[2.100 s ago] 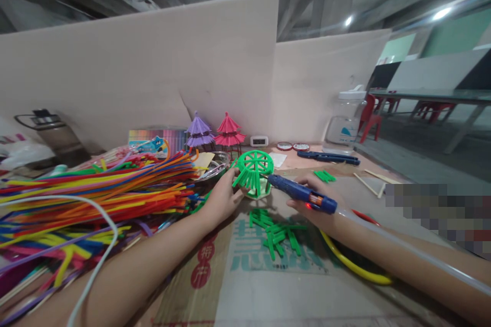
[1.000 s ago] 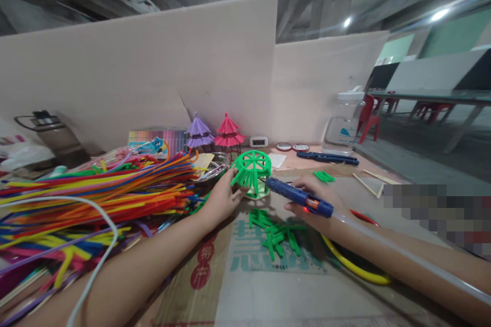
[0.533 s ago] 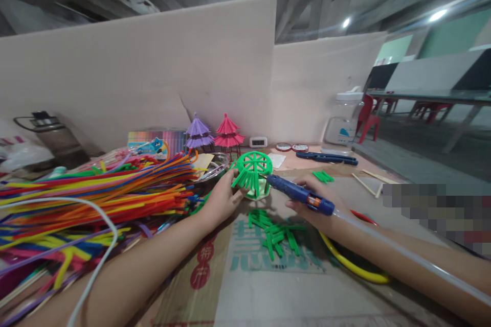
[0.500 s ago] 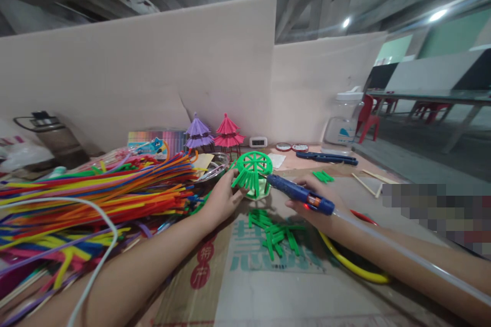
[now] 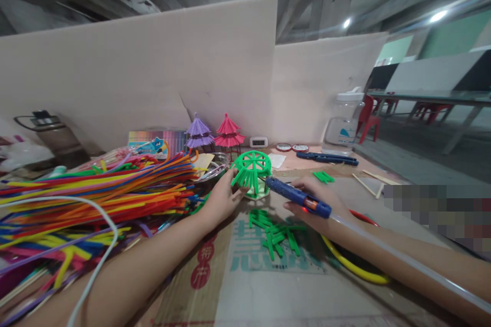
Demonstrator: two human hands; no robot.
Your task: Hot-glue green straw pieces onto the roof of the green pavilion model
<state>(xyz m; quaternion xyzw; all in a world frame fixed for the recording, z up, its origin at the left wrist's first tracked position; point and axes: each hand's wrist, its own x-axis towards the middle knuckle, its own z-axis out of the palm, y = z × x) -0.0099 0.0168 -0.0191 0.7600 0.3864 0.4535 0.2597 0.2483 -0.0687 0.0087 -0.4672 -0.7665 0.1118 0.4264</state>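
My left hand (image 5: 224, 196) grips the left side of a green pipe-cleaner pavilion model (image 5: 253, 163), which has a spoked round top and a fringe of short strips. In my right hand (image 5: 310, 199) is a blue hot glue gun (image 5: 293, 195), a red light glowing on it and a long clear glue stick (image 5: 402, 260) out of its back. The gun's nozzle points at the model's right side; whether it touches is too small to tell. Just below lies a loose pile of short green pipe-cleaner pieces (image 5: 274, 232).
Bundles of coloured pipe cleaners (image 5: 153, 179) crowd the left. Behind stand a purple pavilion (image 5: 198, 130), a pink pavilion (image 5: 228, 130), a small clock (image 5: 258, 142) and a clear jug (image 5: 341, 122). A yellow cable (image 5: 353, 265) runs beneath my right arm; a white cord (image 5: 103, 214) loops at left.
The green model has shifted slightly left and its spoked top is tilted differently. The glue gun has moved a little left and down with my right hand.
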